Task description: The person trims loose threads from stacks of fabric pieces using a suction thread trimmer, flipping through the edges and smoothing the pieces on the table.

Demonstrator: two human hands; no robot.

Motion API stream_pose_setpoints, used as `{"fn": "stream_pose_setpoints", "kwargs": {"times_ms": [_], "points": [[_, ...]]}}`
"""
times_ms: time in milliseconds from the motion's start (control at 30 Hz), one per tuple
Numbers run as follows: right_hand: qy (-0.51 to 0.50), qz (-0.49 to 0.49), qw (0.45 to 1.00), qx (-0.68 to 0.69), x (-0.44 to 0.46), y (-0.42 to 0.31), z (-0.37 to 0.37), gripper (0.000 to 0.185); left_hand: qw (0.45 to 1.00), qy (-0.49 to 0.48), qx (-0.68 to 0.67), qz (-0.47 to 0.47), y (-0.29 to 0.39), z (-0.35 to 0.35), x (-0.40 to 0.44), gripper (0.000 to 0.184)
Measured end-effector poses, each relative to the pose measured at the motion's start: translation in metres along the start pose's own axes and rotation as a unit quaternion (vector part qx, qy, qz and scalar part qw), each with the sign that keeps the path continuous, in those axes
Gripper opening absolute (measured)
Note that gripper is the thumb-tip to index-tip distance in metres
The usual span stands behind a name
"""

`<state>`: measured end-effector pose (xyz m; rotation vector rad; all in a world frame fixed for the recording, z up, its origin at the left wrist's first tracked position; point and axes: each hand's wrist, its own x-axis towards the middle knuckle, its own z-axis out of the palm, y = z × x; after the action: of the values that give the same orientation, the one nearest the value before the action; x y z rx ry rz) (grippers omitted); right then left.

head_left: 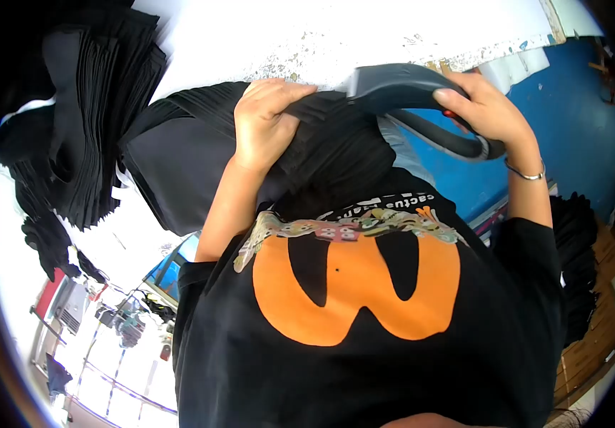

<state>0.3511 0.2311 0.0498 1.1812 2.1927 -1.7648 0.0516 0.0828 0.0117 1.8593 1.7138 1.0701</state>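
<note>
My left hand (268, 118) is closed on the edge of a stack of black fabric pieces (179, 160), fingers curled and thumb pointing right. The layers fan out beneath it and hang toward my body. My right hand (489, 107), with a bracelet at the wrist, grips a dark grey, loop-handled tool (400, 85) with a small red part by the fingers. The tool's blunt end points left, close to the fabric's upper edge and right of my left hand. What that end touches is unclear.
A worn white table (364, 28) lies ahead. More black fabric stacks (82, 121) sit at the left. Blue floor (571, 135) shows at the right, with a dark pile (578, 264) beside brown boxes (600, 307). Racks and clutter (122, 321) appear at the lower left.
</note>
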Motion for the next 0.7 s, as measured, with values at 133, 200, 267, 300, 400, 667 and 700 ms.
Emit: {"fn": "stream_pose_setpoints", "kwargs": {"times_ms": [133,200,267,300,400,667,700], "points": [[0.002,-0.055,0.998,-0.019,0.000,-0.023,0.020,0.056,0.998,-0.062,0.015,-0.006,-0.023,0.004,0.001,0.036],[0.012,-0.090,0.996,-0.017,0.003,-0.039,0.031,0.056,0.997,-0.082,0.009,-0.007,-0.018,0.003,0.001,0.037],[-0.008,-0.032,0.999,0.008,-0.001,-0.026,0.027,0.052,0.998,-0.055,0.001,-0.007,-0.013,0.004,0.002,0.037],[0.038,-0.043,0.998,0.010,-0.007,-0.008,0.027,0.049,1.000,-0.029,-0.008,-0.010,-0.012,0.005,0.000,0.038],[0.002,0.063,0.996,0.056,-0.010,-0.003,0.021,0.049,1.000,-0.025,-0.009,-0.011,-0.018,0.008,0.003,0.039],[0.051,0.077,0.994,0.062,-0.013,0.006,0.033,0.051,0.997,-0.046,-0.008,-0.069,-0.017,0.006,-0.001,0.035],[0.048,0.078,0.994,0.055,-0.010,0.002,0.032,0.051,0.996,-0.053,0.002,-0.073,-0.019,0.009,0.001,0.034]]}}
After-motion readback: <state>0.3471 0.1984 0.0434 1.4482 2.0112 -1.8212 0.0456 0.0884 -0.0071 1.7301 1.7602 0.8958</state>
